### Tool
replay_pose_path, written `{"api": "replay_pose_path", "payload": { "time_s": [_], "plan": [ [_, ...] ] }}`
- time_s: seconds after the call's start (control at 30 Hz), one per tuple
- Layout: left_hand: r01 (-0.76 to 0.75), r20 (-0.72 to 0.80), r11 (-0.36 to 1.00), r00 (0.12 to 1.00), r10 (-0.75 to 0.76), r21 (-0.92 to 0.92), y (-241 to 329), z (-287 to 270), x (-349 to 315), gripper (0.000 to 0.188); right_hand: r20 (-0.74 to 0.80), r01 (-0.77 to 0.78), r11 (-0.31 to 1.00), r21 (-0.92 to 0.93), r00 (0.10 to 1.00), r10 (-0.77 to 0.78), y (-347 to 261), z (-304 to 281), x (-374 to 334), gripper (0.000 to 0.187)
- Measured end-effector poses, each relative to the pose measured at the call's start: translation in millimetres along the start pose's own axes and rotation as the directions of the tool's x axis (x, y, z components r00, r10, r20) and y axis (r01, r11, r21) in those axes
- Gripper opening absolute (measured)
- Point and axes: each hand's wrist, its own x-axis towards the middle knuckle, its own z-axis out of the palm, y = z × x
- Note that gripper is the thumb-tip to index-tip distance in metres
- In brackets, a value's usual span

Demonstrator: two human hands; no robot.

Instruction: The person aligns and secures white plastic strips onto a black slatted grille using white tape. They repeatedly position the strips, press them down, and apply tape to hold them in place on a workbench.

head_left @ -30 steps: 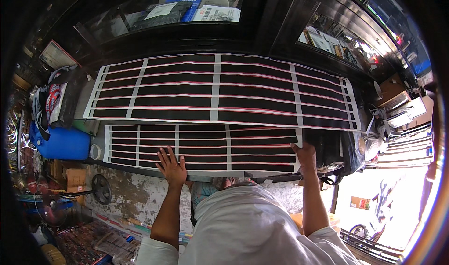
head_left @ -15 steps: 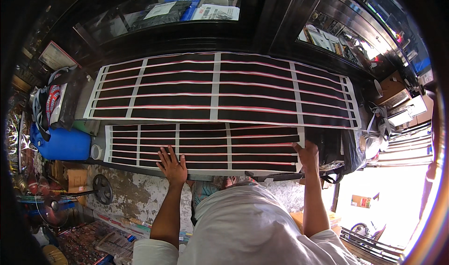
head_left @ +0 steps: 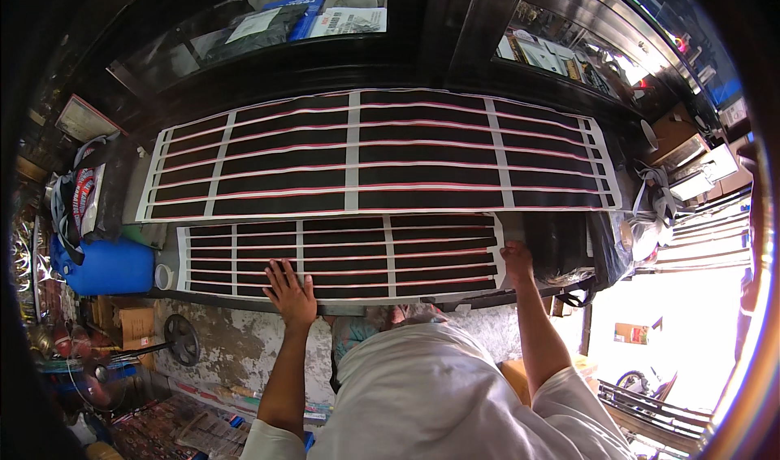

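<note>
Small striped panel (head_left: 341, 255): black with pale crossbars, lies flat at the counter's (head_left: 154, 236) near edge. Left hand (head_left: 291, 293): fingers spread, flat on its lower edge. Right hand (head_left: 515, 261): closed on its right end. Large striped panel (head_left: 382, 155): just behind. Blue drum (head_left: 106, 266): left. Black bag (head_left: 569, 245): right, beside the panel's end.

The left hand (head_left: 291, 291) covers part of the smaller striped panel (head_left: 341, 254); at three o'clock, glare whitens the street, perhaps hiding a parked vehicle.
</note>
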Motion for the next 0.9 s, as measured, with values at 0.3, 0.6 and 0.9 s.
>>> {"api": "replay_pose_path", "payload": {
  "time_s": [0.3, 0.6, 0.9],
  "plan": [
    [-0.069, -0.03, 0.997, 0.997, 0.069, -0.026, 13, -12, 7, 0.073, -0.064, 0.465, 0.735, -0.493, 0.823, -0.564, -47, 19, -44, 0.026],
    [-0.203, -0.034, 0.978, 0.979, 0.202, -0.043, 48, -6, 75, 0.076, -0.046, 0.327, 0.704, -0.63, 0.889, -0.455, -65, 65, 27, 0.048],
    [-0.192, 0.145, 0.981, 0.97, 0.193, -0.018, 34, -5, 91, 0.083, -0.081, -0.102, 0.589, -0.802, 0.995, 0.062, -114, 75, 29, 0.092]
  ]
}}
